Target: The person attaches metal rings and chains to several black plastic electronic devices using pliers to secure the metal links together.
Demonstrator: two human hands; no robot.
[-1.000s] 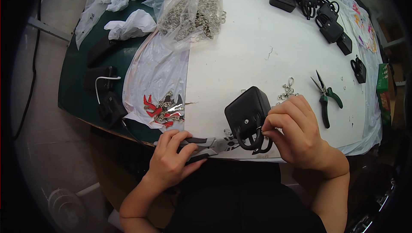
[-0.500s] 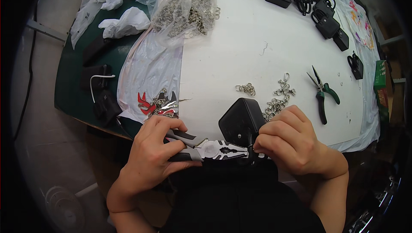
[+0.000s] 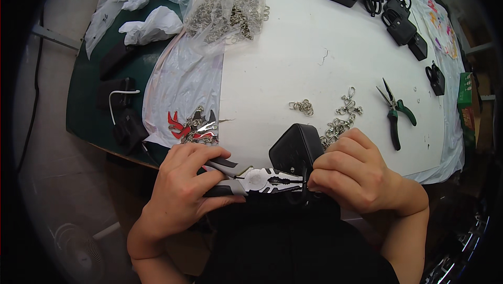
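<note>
My left hand (image 3: 181, 190) is wrapped round the grey and black handles of a pair of combination pliers (image 3: 258, 180). Their jaws point right, and the tips meet a black strap loop (image 3: 304, 180) on a small black case (image 3: 296, 147). My right hand (image 3: 352, 173) has its fingers curled and pinches at that loop, just right of the jaw tips. What exactly lies between the fingertips is hidden. The case hangs tilted over the table's near edge. Beyond my right hand lies a heap of metal clasps and rings (image 3: 338, 127).
Red and silver clip-like pieces (image 3: 193, 127) lie beyond my left hand. Loose rings (image 3: 302, 107) and green-handled needle-nose pliers (image 3: 395, 115) rest on the white board (image 3: 293, 69). A clear bag of metal rings (image 3: 225, 14) stands far left, several black cases (image 3: 398, 25) far right.
The black case has tipped down slightly, and my right hand has shifted a little at the loop. The pliers stay at the loop, nearly unmoved.
</note>
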